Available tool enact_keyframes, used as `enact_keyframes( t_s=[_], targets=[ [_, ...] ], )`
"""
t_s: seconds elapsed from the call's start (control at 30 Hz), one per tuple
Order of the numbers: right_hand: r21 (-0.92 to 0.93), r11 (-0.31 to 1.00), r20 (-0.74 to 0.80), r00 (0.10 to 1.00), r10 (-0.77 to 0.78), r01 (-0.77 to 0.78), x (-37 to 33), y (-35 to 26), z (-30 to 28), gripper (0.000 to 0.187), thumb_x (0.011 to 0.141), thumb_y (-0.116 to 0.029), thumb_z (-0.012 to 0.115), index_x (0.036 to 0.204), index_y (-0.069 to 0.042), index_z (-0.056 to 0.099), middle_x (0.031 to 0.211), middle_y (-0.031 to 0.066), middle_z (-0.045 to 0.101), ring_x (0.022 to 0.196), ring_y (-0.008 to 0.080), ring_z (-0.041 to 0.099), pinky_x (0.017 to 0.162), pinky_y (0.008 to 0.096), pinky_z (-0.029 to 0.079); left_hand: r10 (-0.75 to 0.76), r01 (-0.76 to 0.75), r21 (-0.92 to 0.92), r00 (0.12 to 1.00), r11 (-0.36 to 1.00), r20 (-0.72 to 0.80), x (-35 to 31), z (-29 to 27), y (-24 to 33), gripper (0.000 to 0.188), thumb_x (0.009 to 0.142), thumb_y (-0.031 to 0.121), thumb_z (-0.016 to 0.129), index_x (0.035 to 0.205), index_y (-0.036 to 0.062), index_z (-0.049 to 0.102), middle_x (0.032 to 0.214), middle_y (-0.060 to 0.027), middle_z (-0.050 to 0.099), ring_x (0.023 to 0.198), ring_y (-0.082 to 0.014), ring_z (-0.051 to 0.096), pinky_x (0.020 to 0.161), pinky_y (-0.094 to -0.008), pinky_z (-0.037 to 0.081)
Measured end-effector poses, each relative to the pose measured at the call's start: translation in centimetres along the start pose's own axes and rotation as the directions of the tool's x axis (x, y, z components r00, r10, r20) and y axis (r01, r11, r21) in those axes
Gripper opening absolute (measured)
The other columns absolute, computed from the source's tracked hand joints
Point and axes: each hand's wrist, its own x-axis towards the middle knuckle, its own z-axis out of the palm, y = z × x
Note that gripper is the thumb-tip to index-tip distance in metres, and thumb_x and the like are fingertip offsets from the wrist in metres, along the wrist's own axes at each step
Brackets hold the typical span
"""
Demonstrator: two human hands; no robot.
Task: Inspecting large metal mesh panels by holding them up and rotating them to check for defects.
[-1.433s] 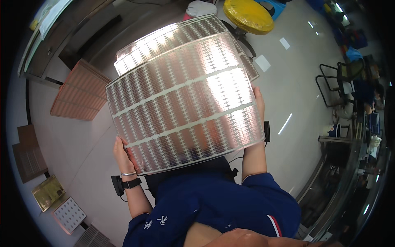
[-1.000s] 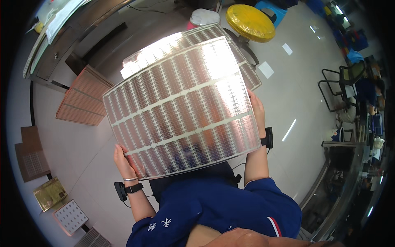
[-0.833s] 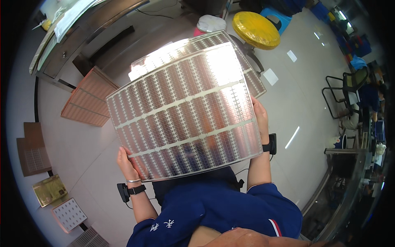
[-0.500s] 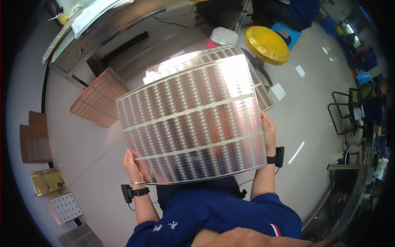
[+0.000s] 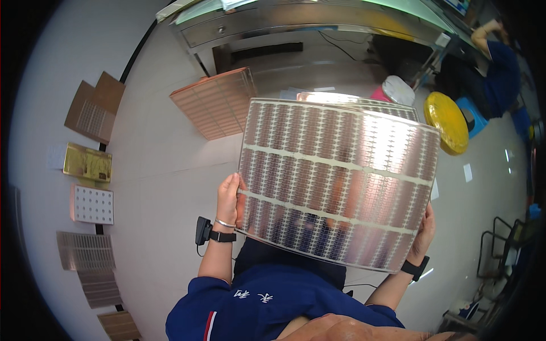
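- We hold a large patterned sheet in front of the body, raised above the floor, with both hands gripping its edges.
- Our left hand closes on the lower part of the sheet's left edge, with the thumb and fingers pointing up.
- Our right hand grips the lower part of the right edge, partly hidden behind the sheet.
- Pale bands split the sheet into three rows of small brown shapes, and a bright glare sits on its upper right.
- A second sheet shows just beyond the top edge; most of it is covered, so we cannot tell whether the two touch.
- On our left wrist we see a silver bracelet and a black strap; another dark band circles the right wrist.
- Past the sheet's upper left corner, a stack of copper-coloured boards stands tilted near the table.
- To the right of the second sheet we find a white-topped stool, a yellow stool and a blue stool.
- Another person in a dark blue top sits at the far right.
- Along the left wall we see a gold panel above a white dotted panel.
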Motion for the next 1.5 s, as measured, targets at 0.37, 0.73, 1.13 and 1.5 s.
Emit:
enact_keyframes(
  t_s=[0.37,0.73,1.13,1.5],
  targets=[
    [-0.025,0.956,-0.059,0.954,-0.294,0.293,1.5,1.0,-3.9,0.023,0.09,-0.014,0.052,0.111,-0.007,0.051,0.111,0.0057,0.054,0.104,0.013,0.051,0.092,0.0315,0.044,0.526,-0.521,-0.153,0.85,0.84,-0.009,0.9,0.7,1.9,0.011,0.09,0.016,0.053,0.087,0.0068,0.058,0.085,-0.0011,0.055,0.079,-0.0071,0.049,0.071,-0.0217,0.04],
    [0.567,0.823,-0.13,0.985,0.115,-0.022,4.1,5.2,-1.0,0.047,0.091,-0.041,0.04,0.125,-0.008,0.039,0.132,0.013,0.038,0.121,0.0222,0.041,0.1,0.0399,0.04,0.227,-0.19,-0.23,0.963,0.955,0.146,-0.1,2.1,3.2,0.038,0.088,0.006,0.053,0.124,0.0061,0.045,0.117,-0.0123,0.054,0.102,-0.0146,0.055,0.085,-0.0266,0.048],
    [0.438,0.898,-0.235,0.959,0.155,-0.038,3.6,3.6,0.7,0.052,0.092,-0.047,0.029,0.122,-0.006,0.044,0.118,0.0115,0.05,0.111,0.0152,0.05,0.099,0.0383,0.041,0.009,0.192,-0.513,0.931,0.837,0.365,-0.2,0.0,1.6,0.042,0.083,-0.009,0.036,0.124,-0.0022,0.04,0.116,-0.0165,0.053,0.097,-0.0185,0.058,0.082,-0.0252,0.051],
    [0.701,0.667,0.068,0.954,0.293,-0.255,4.1,3.0,1.5,0.05,0.09,-0.045,0.04,0.118,-0.005,0.052,0.115,0.0153,0.055,0.107,0.0268,0.054,0.088,0.0488,0.047,-0.159,0.197,-0.411,0.979,0.89,0.123,-1.6,0.1,3.3,0.059,0.079,-0.007,0.035,0.137,0.0035,0.027,0.095,-0.0094,0.058,0.076,-0.0088,0.055,0.067,-0.0199,0.047]
  ],
)
